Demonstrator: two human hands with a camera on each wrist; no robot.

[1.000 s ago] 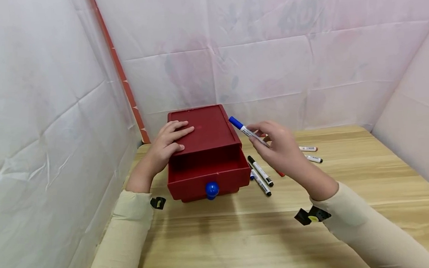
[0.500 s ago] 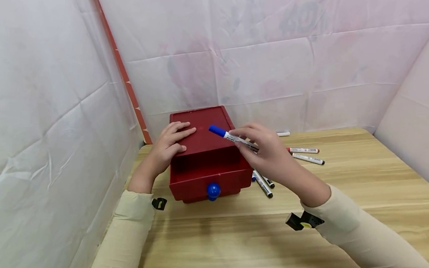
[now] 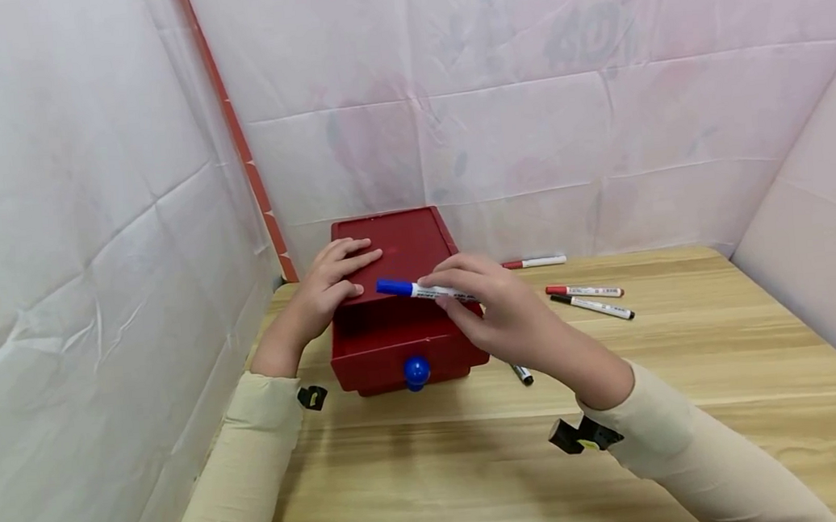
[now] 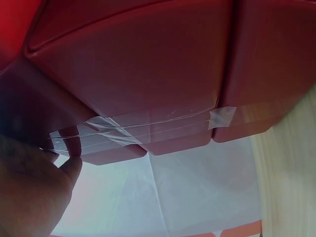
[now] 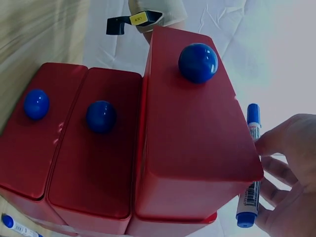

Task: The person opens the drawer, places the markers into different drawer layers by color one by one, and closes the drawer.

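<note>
— What are the hands doing?

— The right hand (image 3: 498, 312) pinches a blue-capped marker (image 3: 420, 291) between thumb and fingers, holding it over the pulled-out top drawer (image 3: 393, 327) of the red drawer box (image 3: 395, 250). The left hand (image 3: 332, 279) lies flat on the box's top, fingers straight, pressing down.

— How does the marker lie?

— Nearly level, long axis running left to right across the drawer's opening, cap toward the left hand. The right hand alone holds it, with the drawer directly beneath.

— Anything in the drawer?

— I cannot tell; its inside is in shadow. The wrist view shows 3 drawers, each with a blue knob (image 5: 197, 62); only the top 1 stands out, the other 2 look pushed in.

— And around the box?

— It sits at the desk's (image 3: 688, 371) far left corner. 3 markers (image 3: 588, 298) lie near the far edge to its right, well apart from the box, and another marker (image 3: 522, 375) pokes out under the right wrist, just beside the drawer.
</note>
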